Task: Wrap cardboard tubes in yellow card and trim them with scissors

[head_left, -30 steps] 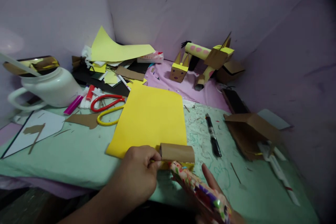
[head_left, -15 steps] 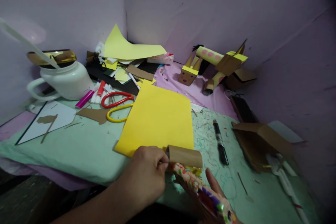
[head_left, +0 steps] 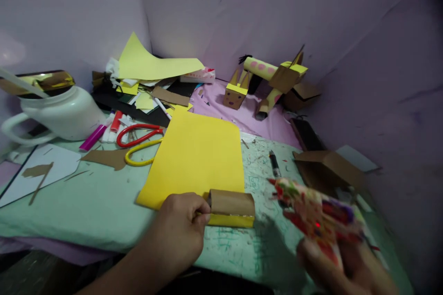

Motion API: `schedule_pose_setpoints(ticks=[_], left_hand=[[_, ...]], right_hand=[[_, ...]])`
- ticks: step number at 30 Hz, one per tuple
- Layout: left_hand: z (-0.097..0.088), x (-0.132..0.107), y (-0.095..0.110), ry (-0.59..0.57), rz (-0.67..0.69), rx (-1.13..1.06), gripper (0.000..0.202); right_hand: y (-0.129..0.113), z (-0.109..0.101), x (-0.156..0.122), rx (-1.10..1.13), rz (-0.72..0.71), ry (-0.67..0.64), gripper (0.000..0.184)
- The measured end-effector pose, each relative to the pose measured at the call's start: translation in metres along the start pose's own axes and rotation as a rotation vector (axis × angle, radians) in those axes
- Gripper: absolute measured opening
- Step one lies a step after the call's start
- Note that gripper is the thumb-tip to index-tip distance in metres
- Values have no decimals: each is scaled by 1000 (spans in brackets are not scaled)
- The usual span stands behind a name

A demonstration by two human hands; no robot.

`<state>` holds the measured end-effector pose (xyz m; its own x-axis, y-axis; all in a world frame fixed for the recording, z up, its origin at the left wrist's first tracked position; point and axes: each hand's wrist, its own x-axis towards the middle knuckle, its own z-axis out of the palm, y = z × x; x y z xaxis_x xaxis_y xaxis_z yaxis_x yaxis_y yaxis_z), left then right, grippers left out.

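In the head view, my left hand (head_left: 182,223) pinched the end of a brown cardboard tube (head_left: 232,203), which lay between my hands on the near edge of a yellow sheet (head_left: 200,156); my right hand (head_left: 349,265) gripped a patterned glue gun (head_left: 321,209) (its red light (head_left: 317,224) glowing).

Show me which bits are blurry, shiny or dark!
In the head view, the patterned tool is blurred, while the cardboard roll looks clearer; in that head view, a shadow darkens the green tabletop, and a pale glare spot shows on the left wall.
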<state>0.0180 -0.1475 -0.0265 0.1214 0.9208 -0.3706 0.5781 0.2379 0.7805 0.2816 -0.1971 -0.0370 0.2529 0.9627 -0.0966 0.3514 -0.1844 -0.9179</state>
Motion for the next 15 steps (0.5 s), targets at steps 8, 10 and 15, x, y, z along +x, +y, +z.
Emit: schedule_pose_setpoints(ticks=[8,10,15], left_hand=[[1,-4,-1,78,15,20,21],[0,-6,1,88,25,34,21],[2,-4,-5,142,51,134,26]], right_hand=[[-15,7,119,415,140,238,34],[-13,8,137,406,119,292,37],[-7,11,160,315,51,281,37]])
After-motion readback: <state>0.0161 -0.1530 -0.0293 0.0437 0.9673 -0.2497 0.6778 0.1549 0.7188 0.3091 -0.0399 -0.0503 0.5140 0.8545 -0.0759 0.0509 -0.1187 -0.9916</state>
